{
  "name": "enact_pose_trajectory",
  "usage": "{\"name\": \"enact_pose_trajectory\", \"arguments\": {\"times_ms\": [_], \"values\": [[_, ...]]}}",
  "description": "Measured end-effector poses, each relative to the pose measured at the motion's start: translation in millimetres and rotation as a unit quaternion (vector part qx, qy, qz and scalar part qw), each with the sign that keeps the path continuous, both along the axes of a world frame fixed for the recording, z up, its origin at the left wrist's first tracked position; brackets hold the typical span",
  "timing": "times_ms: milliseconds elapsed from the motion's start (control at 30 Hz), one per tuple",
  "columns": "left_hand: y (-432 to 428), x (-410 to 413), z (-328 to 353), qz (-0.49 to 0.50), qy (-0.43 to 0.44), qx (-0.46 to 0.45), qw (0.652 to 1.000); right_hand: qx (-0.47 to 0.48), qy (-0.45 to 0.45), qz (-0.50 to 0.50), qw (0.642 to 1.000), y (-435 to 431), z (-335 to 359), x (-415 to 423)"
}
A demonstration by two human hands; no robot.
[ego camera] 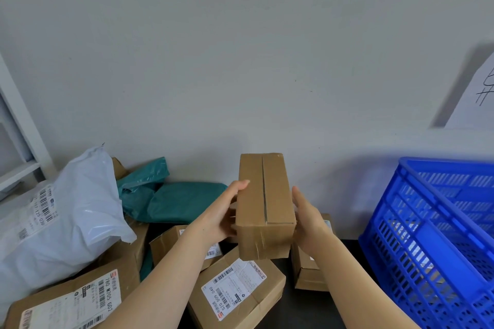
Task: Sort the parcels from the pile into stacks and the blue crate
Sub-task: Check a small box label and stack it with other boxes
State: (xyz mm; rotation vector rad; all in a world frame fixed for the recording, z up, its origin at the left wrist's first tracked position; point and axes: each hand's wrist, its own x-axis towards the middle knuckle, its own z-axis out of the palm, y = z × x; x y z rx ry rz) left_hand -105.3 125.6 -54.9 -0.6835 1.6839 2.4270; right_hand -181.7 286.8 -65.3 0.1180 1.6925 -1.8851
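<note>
Both hands grip the cardboard box (263, 203) in mid-air above the pile: left hand (227, 212) on one flank, right hand (307, 219) on the other, blue crate (401, 235) off right. If the squeeze slackens, it drops onto the labelled parcel (238, 288) below. No label shows on it, the fingers behind are hidden, and the crate's contents are unreadable.

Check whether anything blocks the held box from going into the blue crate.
Nothing visible does. The left hand and right hand hold the box above the pile; the air across to the crate is open. A small box stands between them but lower, on the table.
</note>
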Motion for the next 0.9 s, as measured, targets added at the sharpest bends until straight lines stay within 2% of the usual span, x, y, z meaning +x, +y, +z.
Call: {"name": "enact_pose_trajectory", "arguments": {"times_ms": [100,233,467,600,767,900], "values": [[-1,1,-2,0.017,0.014,0.082,0.996,0.037,-0.023,-0.006,0.999,-2,-1,0],[-3,2,-4,0.045,0.02,0.116,0.992,0.031,-0.024,-0.007,0.999,-1,2,-3],[-6,-1,-5,0.054,-0.001,0.036,0.998,0.05,0.061,-0.012,0.997,3,1,-6],[-2,-3,-1,0.071,0.032,-0.048,0.996,0.028,0.087,-0.026,0.996,7,-1,-6],[2,-6,2,-0.01,0.017,-0.126,0.992,0.028,0.101,-0.023,0.994,6,3,-1],[5,-9,1,-0.008,0.001,-0.136,0.991,0.039,0.108,-0.021,0.993,10,5,-1]]}}
